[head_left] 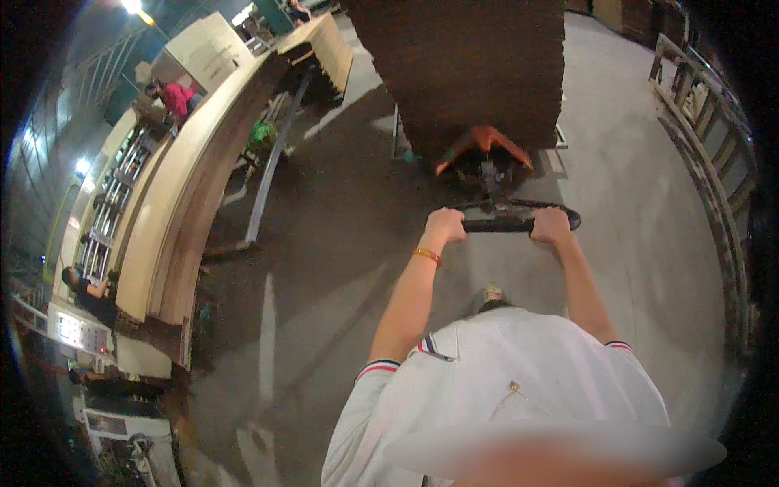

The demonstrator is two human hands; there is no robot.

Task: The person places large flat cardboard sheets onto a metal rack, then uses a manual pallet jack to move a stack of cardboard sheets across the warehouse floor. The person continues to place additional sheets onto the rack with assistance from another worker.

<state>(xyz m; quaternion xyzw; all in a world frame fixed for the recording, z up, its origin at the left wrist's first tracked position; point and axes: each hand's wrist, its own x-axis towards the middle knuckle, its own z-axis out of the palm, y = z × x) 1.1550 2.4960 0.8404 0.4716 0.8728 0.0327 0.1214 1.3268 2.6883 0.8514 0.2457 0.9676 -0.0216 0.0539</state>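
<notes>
Both my arms reach forward to the black handle (pixel 499 222) of an orange pallet jack (pixel 487 142). My left hand (pixel 445 225) is wrapped round the handle's left end, and an orange bracelet sits on that wrist. Round the right part of the bar my right hand (pixel 552 225) is closed. Just ahead of the jack rises a tall stack of dark brown sheets (pixel 471 73), which looks like cardboard. The jack's forks are hidden beneath the load.
Along the left runs a long stack of tan boards (pixel 182 191) beside a roller machine (pixel 105 211). Two people, one in red (pixel 174 99) and one in black (pixel 97 300), are by it. A metal rail (pixel 280 158) stands nearer. On the right is a wooden frame (pixel 714 154).
</notes>
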